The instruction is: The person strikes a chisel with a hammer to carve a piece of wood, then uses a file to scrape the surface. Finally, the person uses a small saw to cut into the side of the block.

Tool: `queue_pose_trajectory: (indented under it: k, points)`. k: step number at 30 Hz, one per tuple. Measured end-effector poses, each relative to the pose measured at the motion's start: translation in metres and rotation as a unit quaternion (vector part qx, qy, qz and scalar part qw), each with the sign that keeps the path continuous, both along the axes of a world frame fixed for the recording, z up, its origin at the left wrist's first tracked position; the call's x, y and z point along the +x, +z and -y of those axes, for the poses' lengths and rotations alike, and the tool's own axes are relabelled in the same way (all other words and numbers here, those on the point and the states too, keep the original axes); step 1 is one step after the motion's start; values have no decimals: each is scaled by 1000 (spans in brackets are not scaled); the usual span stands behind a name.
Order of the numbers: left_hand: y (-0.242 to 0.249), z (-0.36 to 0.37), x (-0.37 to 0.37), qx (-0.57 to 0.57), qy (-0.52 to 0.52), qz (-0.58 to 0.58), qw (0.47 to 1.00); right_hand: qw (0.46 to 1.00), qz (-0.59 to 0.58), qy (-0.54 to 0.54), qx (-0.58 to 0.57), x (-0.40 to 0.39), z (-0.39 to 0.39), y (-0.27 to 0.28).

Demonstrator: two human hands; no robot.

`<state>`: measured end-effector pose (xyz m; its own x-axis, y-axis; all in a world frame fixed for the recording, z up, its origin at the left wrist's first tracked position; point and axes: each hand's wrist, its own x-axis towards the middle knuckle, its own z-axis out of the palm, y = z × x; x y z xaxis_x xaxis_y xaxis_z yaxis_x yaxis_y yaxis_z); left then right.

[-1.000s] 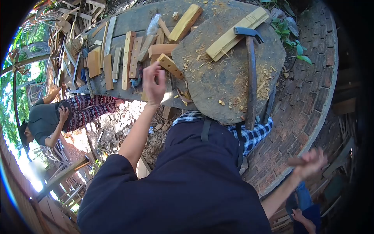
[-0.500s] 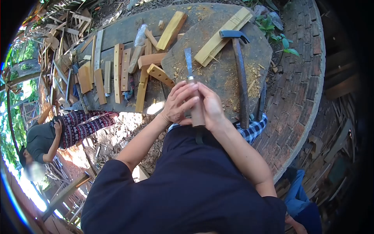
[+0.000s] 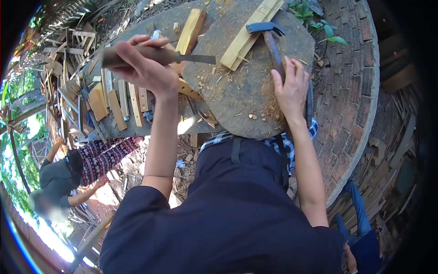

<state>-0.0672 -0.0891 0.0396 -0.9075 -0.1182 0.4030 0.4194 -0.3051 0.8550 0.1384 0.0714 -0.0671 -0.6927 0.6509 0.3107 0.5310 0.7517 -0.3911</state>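
Observation:
My left hand point(image 3: 148, 68) is raised over the left part of the table and closed around the wooden handle of a chisel point(image 3: 198, 59). The chisel lies nearly level, its flat metal blade pointing right. Over the handle of a hammer point(image 3: 273, 50) rests my right hand point(image 3: 292, 91), fingers stretched out and thumb apart; its palm hides the lower handle. The hammer's blue-grey claw head lies by a marked pale wooden bar point(image 3: 244, 43). Both are on a round wood block point(image 3: 242, 102) scattered with shavings.
Several drilled and plain wood pieces point(image 3: 117, 109) lie on the table's left side, near a yellowish block point(image 3: 190, 32). A brick ledge point(image 3: 346, 100) curves along the right. One person point(image 3: 61, 178) stands at left; another's blue-clad legs point(image 3: 358, 210) show lower right.
My hands have separated. The left has carried the chisel up and left, turning its blade from upward to rightward. My right hand has let go of the chisel and moved right onto the hammer handle.

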Motion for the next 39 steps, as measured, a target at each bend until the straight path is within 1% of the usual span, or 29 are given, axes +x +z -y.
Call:
queue_pose_trajectory:
  k: [1, 2, 3, 4, 6, 9, 11, 16, 22, 29, 31, 34, 36, 38, 39]
  points:
    - [2, -4, -8, 1, -7, 2, 1000, 999, 0, 2, 34, 1, 0, -6]
    - [2, -5, -15, 22, -51, 11, 998, 999, 3, -3, 32, 5, 1, -10]
    - [4, -7, -19, 42, -92, 19, 995, 999, 33, -1, 28, 2, 4, -9]
    - [4, -11, -19, 39, -93, 18, 995, 998, 60, 2, 23, -1, 7, -8]
    - [2, -25, -12, 19, -157, 27, 987, 998, 62, -1, 29, -1, 6, -6]
    - [0, -40, -2, 19, -155, 31, 987, 998, 63, 7, 15, 0, 5, -7]
    - [-2, -43, -2, 15, -154, 30, 987, 997, 78, 2, 26, 0, 6, -7]
    - [-1, -39, -9, -15, -194, 9, 981, 998, 65, 9, 14, 1, 4, -10]
    - [2, -47, -10, -28, -206, -30, 978, 998, 68, 8, 11, 1, 4, -11]
    - [3, -47, -8, -31, -238, -36, 970, 998, 56, 7, 9, 0, 4, -9]
    - [2, -48, -8, -37, -246, -54, 967, 999, 49, 8, 7, 1, 3, -8]
    - [-1, -52, -9, -35, -229, -46, 972, 999, 45, 8, 2, -2, 1, -6]
    - [-6, -53, -14, -24, -247, -41, 968, 999, 50, 5, 0, -4, 0, -7]
    - [-5, -59, -12, -36, -237, -66, 969, 998, 31, 17, -51, -7, -3, -9]
    - [3, -66, -3, -14, -226, -57, 972, 998, 30, 16, -48, -8, -7, -9]
